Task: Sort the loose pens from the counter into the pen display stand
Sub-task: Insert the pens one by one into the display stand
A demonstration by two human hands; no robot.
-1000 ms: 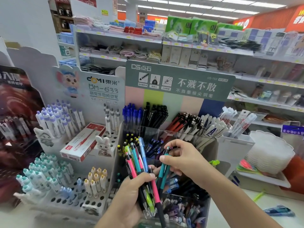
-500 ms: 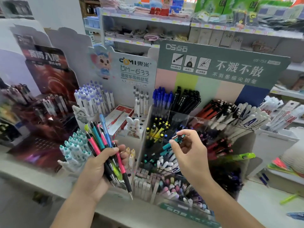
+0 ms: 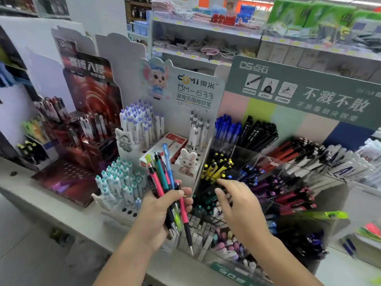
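The left hand (image 3: 162, 211) is gripping a fanned bunch of coloured plastic pens (image 3: 162, 178); the right hand (image 3: 233, 201), fingers (image 3: 221, 182) released and empty, should be picking one matching pen next

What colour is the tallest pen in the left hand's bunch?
Light blue; the tallest pen shows best in the head view.

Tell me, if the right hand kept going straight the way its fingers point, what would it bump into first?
Most likely the yellow pens in the clear pen display stand. The right hand is empty, and its fingertips point up and left, just short of them, though one view leaves depth unclear.
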